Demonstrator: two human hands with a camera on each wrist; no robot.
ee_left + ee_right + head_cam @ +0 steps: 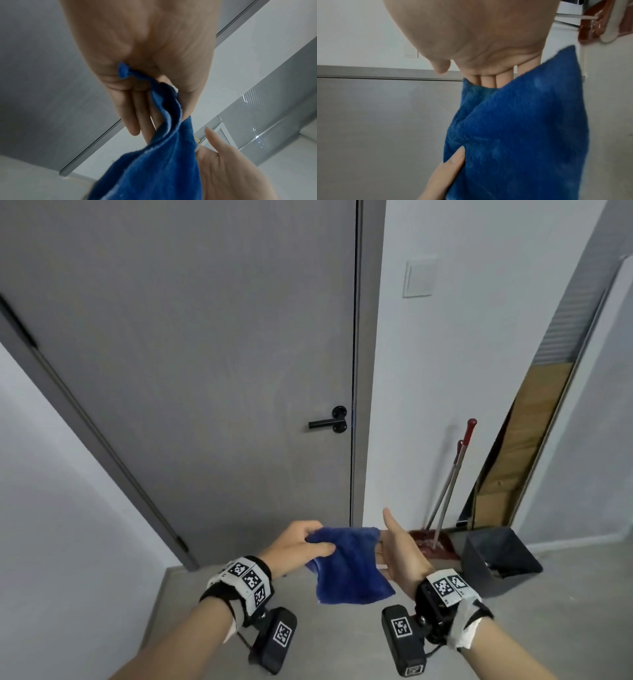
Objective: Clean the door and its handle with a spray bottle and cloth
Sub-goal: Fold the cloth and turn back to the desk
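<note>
Hands (346,546) hold cloth (349,566) between them.

The floor (342,645) is smooth grey, running from the foot of the closed grey door to the white wall on the right. In the right corner a dark grey bin (496,559) stands on it, tilted in this view, its open top showing. Just left of the bin, a dark red dustpan (433,542) rests on the floor against the wall, with 2 thin metal poles (448,491) rising from it and leaning on the wall, each red-tipped.
</note>
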